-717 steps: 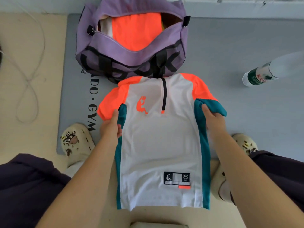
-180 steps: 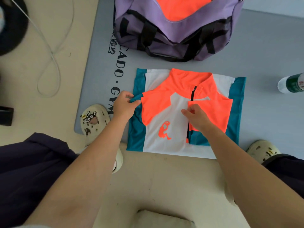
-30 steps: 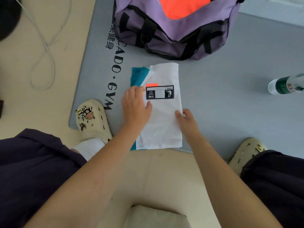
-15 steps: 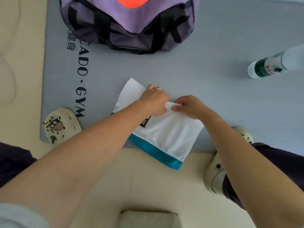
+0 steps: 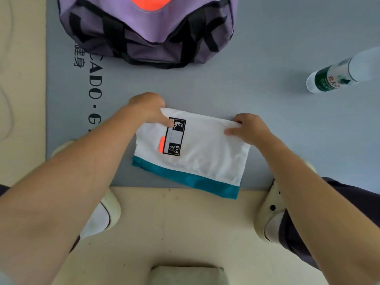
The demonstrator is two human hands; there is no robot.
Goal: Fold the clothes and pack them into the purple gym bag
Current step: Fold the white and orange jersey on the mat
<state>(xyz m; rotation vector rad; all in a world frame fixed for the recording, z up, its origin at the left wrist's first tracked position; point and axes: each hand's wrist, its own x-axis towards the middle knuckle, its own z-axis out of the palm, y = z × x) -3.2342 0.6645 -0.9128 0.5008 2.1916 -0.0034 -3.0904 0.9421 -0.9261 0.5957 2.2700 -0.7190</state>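
Gripping smooth rectangular folded shirt

Folded shirt between the hands is white with a teal strip along the near edge, plus a black patch with an orange tab. Beyond the hands: purple bag, black straps, neon orange inside. Grey-blue mat.

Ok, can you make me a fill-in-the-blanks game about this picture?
1. Both hands hold the folded ____, which is white with a teal band.
2. The gym bag is coloured ____.
3. The bottle lies on the grey ____.
4. Something ____ shows inside the bag.

Missing words: shirt; purple; mat; orange
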